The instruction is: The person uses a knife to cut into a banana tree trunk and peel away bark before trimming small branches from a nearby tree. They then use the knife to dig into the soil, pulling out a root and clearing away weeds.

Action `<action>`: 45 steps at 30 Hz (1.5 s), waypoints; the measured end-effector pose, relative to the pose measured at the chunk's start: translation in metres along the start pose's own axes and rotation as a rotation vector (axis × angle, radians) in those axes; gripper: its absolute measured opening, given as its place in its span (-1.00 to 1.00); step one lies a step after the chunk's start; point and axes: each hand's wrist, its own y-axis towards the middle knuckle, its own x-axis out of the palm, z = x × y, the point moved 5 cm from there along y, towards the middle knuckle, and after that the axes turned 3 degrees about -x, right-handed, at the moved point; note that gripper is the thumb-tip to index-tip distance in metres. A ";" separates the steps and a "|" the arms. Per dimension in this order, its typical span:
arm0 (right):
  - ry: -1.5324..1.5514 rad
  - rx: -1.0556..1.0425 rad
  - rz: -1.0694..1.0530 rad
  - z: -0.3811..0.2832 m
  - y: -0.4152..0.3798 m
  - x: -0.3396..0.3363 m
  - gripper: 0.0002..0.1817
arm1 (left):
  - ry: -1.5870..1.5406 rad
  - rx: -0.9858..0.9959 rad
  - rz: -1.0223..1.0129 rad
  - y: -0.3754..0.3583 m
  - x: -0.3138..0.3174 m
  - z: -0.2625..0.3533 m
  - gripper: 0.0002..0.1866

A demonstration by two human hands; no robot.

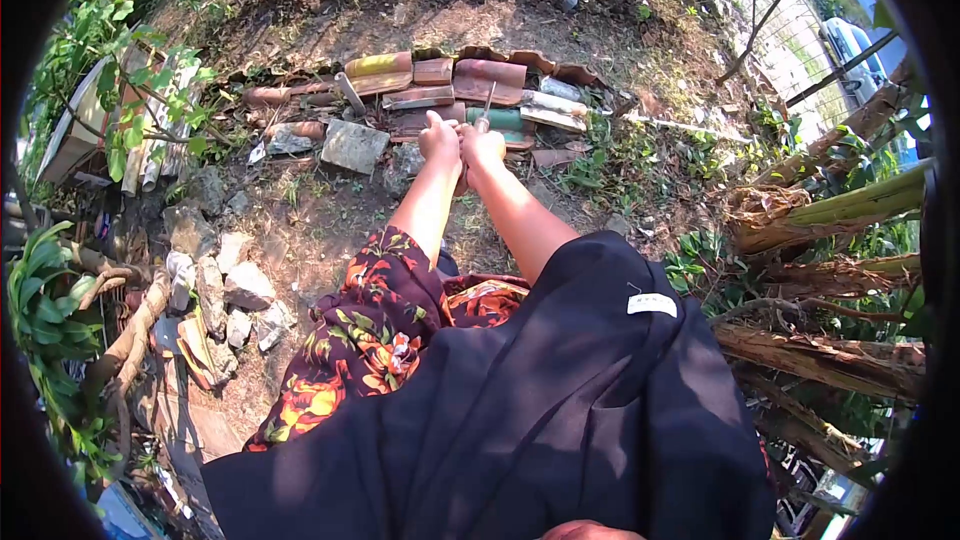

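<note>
In the head view, the right hand [484, 147] is holding a thin tool [488, 108], fingers curling tight. Its tip is pointing away, over the tiles [483, 73]. The left hand [440, 140] is sitting just beside, fingers bending; I cannot tell if they are gripping anything. Being so close, it could be getting poked if the tool slips.

A thin tool [489, 103] is gripped in the right hand [484, 147], close beside the left hand [440, 141]. Curved tiles [490, 76] are stacked beyond; a stone block [354, 146] is noted nearby.
</note>
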 end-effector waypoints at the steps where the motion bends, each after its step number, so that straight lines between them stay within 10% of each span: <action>1: -0.061 -0.036 0.047 -0.005 0.026 0.004 -0.77 | 0.040 -0.039 -0.051 0.015 0.013 0.003 -0.38; 9: -0.117 0.028 0.170 -0.061 0.113 0.019 -0.27 | 0.625 -0.062 -0.113 0.121 0.101 0.009 -0.35; 16: 0.002 0.187 0.267 -0.039 0.227 0.001 -0.32 | 0.521 -0.194 -0.107 0.144 0.181 -0.004 -0.57; 31: -0.406 -0.440 0.375 -0.250 0.416 -0.050 -0.61 | 0.336 -0.205 -0.338 0.247 0.440 0.014 -0.58; 45: -0.230 -0.309 0.557 -0.416 0.624 -0.097 -0.61 | 0.223 -0.420 -0.658 0.318 0.712 0.074 -0.61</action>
